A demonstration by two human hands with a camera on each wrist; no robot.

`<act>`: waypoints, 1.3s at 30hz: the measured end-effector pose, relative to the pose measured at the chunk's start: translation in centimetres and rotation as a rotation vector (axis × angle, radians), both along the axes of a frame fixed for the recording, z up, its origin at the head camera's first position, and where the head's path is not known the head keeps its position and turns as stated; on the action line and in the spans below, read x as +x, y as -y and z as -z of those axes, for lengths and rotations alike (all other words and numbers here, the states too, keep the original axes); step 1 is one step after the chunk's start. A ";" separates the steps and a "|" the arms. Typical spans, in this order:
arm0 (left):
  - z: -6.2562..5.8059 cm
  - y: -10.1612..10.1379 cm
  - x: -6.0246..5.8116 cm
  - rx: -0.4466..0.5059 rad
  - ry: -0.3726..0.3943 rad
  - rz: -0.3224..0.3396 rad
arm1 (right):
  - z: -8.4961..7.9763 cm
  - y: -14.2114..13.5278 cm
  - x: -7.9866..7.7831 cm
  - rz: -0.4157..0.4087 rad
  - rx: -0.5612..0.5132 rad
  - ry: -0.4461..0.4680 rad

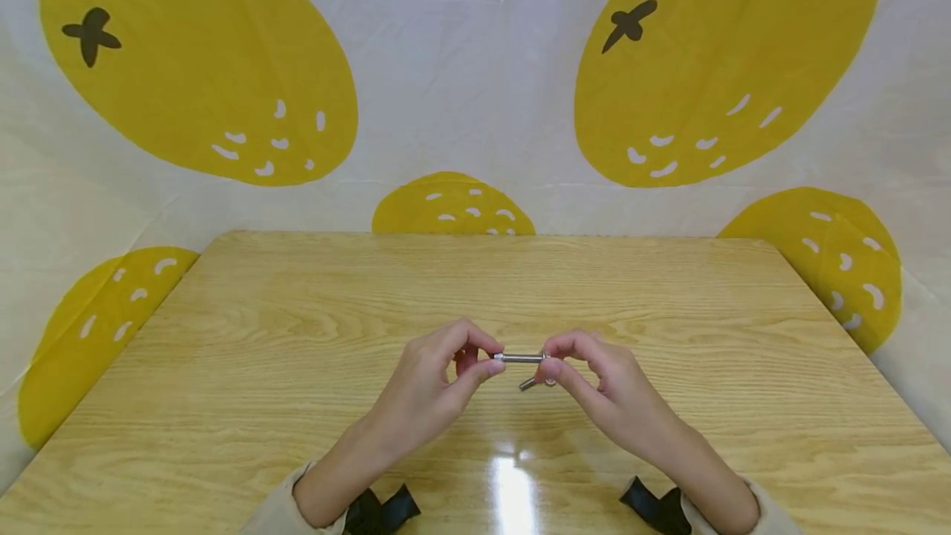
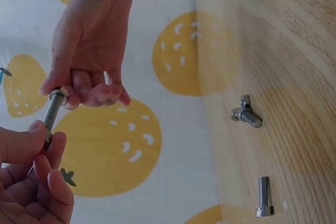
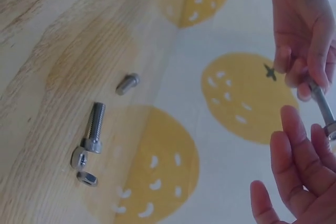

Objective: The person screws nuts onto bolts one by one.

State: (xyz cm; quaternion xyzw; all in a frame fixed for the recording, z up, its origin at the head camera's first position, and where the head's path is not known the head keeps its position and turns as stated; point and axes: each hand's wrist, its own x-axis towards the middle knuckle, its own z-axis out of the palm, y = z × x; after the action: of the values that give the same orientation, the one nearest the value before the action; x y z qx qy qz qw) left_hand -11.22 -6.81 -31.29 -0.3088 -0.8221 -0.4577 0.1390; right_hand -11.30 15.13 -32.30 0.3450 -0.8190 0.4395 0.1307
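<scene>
A metal bolt [image 1: 522,358] is held level above the table between two hands. The left hand [image 1: 434,374] pinches its head end between thumb and index finger. At the other end, the thumb and index finger of the right hand [image 1: 605,382] pinch a nut [image 2: 59,96] that sits around the bolt's threaded end. Below the hands, a second bolt [image 3: 94,129] lies on the tabletop with one nut [image 3: 79,158] by its head and another nut [image 3: 87,178] close by. A third bolt [image 3: 127,84] lies apart from them. The right hand partly covers these loose pieces in the head view.
The wood-grain table [image 1: 334,287] reaches back to a white cloth [image 1: 468,89] printed with yellow fruit shapes. Black straps [image 1: 382,510] show at both wrists. A bright light reflection [image 1: 513,490] falls on the table's near part.
</scene>
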 end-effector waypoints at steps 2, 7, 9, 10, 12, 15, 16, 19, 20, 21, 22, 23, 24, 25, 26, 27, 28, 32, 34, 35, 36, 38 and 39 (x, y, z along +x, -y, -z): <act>0.0 -0.1 0.0 0.002 -0.003 0.005 | 0.0 0.1 0.0 0.029 0.014 0.007; 0.1 -0.2 0.1 0.010 -0.009 0.004 | -0.1 0.3 0.1 0.120 0.042 0.026; 0.2 -0.2 0.1 0.013 -0.010 -0.002 | -0.2 0.2 0.2 0.148 0.046 0.037; 0.2 -0.2 0.1 0.014 -0.011 -0.006 | -0.3 0.1 0.2 0.158 0.050 0.042; 0.3 -0.1 0.1 0.014 -0.012 -0.015 | -0.4 0.0 0.2 0.151 0.055 0.032; 0.4 0.0 0.1 0.013 -0.017 -0.024 | -0.5 -0.1 0.2 0.105 0.061 -0.025; 0.4 0.0 0.1 0.012 -0.019 -0.026 | -0.6 -0.2 0.2 0.085 0.060 -0.049; 0.5 0.0 0.1 0.011 -0.026 -0.032 | -0.6 -0.2 0.2 0.052 0.055 -0.126; 0.4 0.0 0.1 0.010 -0.028 -0.032 | -0.6 -0.1 0.2 0.053 0.054 -0.148; 0.4 0.0 0.1 0.011 -0.031 -0.030 | -0.7 -0.1 0.2 0.055 0.053 -0.168; 0.4 0.0 0.1 0.010 -0.033 -0.031 | -0.7 -0.1 0.2 0.059 0.052 -0.183; 0.4 0.0 0.0 0.009 -0.035 -0.032 | -0.7 -0.1 0.1 0.063 0.052 -0.194; 0.3 0.0 0.0 0.009 -0.037 -0.033 | -0.6 -0.1 0.1 0.066 0.050 -0.198; 0.3 0.0 0.0 0.008 -0.039 -0.033 | -0.6 -0.1 0.1 0.067 0.048 -0.203; 0.3 0.0 0.0 0.009 -0.040 -0.032 | -0.6 -0.1 0.1 0.068 0.046 -0.205; 0.3 0.0 0.0 0.009 -0.041 -0.032 | -0.6 -0.1 0.1 0.068 0.044 -0.203; 0.3 0.0 0.0 0.009 -0.042 -0.032 | -0.6 -0.1 0.1 0.066 0.042 -0.203; 0.3 0.0 -0.1 0.016 -0.047 -0.025 | -0.6 -0.1 0.1 0.065 0.032 -0.199; 0.3 -0.1 -0.1 0.020 -0.048 -0.021 | -0.6 0.0 0.1 0.060 0.030 -0.187; 0.3 -0.1 0.0 0.022 -0.048 -0.020 | -0.5 0.0 0.1 0.056 0.029 -0.174; 0.3 -0.1 0.0 0.024 -0.049 -0.017 | -0.5 0.1 0.1 0.054 0.028 -0.159; 0.3 -0.1 0.0 0.028 -0.052 -0.013 | -0.3 0.2 0.1 0.054 0.026 -0.122; 0.3 -0.1 0.0 0.029 -0.054 -0.011 | -0.2 0.2 0.1 0.054 0.025 -0.108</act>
State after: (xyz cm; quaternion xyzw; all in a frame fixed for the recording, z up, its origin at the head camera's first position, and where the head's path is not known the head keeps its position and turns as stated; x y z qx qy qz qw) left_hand -11.25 -6.68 -31.63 -0.3142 -0.8131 -0.4604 0.1681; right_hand -11.18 14.88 -32.08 0.3475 -0.8253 0.4063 0.1820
